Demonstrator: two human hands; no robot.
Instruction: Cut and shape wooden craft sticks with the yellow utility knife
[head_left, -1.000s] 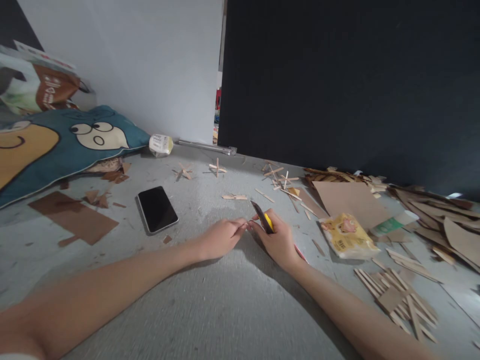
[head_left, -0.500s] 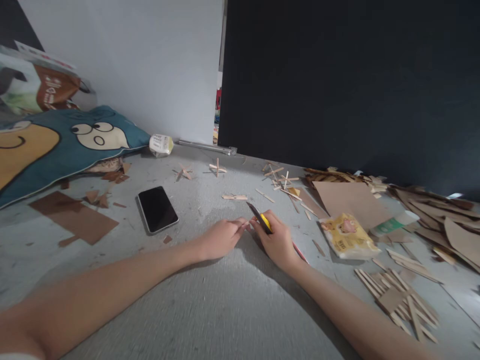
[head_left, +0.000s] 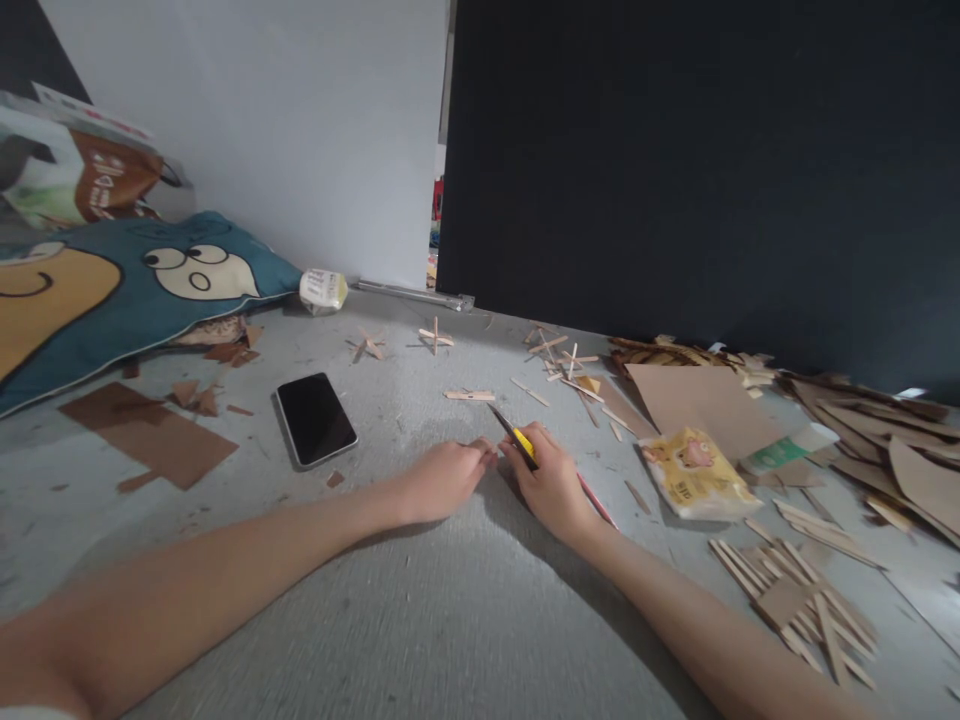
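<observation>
My right hand (head_left: 551,490) is wrapped around a slim cutter knife with a dark blade and a yellow handle (head_left: 523,443), and that is what has just changed: the knife leans a little further over to the left, its tip slanting forward, and the hand has rolled slightly with it. I read this as a small adjustment of grip, with the fine work at my fingertips not finished.

The right fingers are closed on the knife, while the thumb and forefinger reach in to meet my left hand (head_left: 448,480). The left fingers are curled inward, and I cannot tell whether their tips pinch anything; if a small piece is between the hands, it is hidden. Just beyond the knife tip, toward the far edge of the grey worktop (head_left: 450,640), lies a flat, pale wooden stick piece (head_left: 469,395), untouched. A thin red rod (head_left: 596,500) shows beside my right hand; whether I hold it is unclear.

Nearer the far edge, a small cross of pale wooden sticks (head_left: 435,336) stands apart. Toward the left edge lies a black-screened phone (head_left: 315,420); toward the right, a yellow plastic packet (head_left: 697,475).
</observation>
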